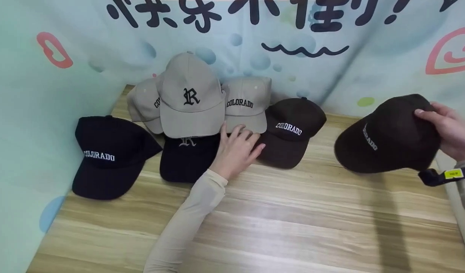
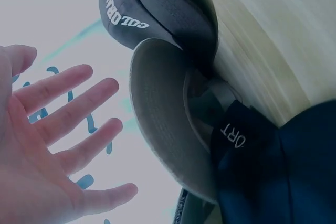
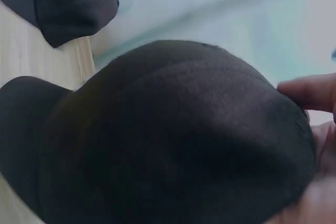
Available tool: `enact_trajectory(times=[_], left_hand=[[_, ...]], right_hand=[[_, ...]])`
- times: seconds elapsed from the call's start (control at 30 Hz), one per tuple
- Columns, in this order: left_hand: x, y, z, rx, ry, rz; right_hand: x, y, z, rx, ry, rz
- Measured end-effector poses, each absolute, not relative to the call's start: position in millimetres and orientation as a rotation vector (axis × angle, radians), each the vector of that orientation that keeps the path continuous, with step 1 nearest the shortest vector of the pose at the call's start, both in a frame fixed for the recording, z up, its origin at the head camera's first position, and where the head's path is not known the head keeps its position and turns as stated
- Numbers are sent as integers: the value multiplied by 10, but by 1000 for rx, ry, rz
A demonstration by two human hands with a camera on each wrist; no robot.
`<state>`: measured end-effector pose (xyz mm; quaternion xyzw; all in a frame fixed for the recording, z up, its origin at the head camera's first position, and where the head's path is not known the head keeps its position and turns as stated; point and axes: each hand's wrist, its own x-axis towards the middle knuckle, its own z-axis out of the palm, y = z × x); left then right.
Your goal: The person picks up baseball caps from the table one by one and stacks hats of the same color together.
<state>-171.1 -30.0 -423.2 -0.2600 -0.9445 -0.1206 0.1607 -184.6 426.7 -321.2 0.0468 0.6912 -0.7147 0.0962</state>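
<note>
My right hand (image 1: 454,131) grips a dark brown baseball cap (image 1: 399,132) by its crown, thumb on the near face. Its COLORADO lettering faces left. In the right wrist view this cap (image 3: 184,129) fills most of the picture. My left hand (image 1: 238,149) has its fingers spread, over the front of the grey COLORADO cap (image 1: 247,94); the left wrist view shows the palm (image 2: 42,156) holding nothing. Beside it stands another dark brown COLORADO cap (image 1: 293,125). A grey cap with an R (image 1: 190,102) sits above a navy cap (image 1: 187,163), partly covering its R.
A navy COLORADO cap (image 1: 107,155) stands at the left, near the side wall. Another grey cap (image 1: 145,100) is half hidden behind the R cap. The wood-grain table (image 1: 293,220) meets a printed pale blue backdrop (image 1: 319,72) at the back.
</note>
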Motion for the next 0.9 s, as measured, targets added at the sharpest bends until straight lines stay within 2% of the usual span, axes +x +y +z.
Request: enact_trajectory(times=[0.2, 0.4, 0.67, 0.8, 0.9], left_hand=[[-1700, -370, -4171, -755, -2731, -311], [-1659, -446, -4212, -754, -2695, -327], [-1593, -469, -4255, -783, -2678, -368], [-1567, -463, -4235, -818, -2665, -372], [-1545, -448, -4222, -853, -2664, -356]], right_hand=[[-1741, 4120, -2945, 7, 2513, -1325], [-1586, 3792, -2727, -169, 2621, -955], [-1391, 3345, -2762, -538, 2402, -996], [-1402, 3203, -2907, -736, 2243, -1071], [-1459, 3154, -3041, -789, 2187, -1080]])
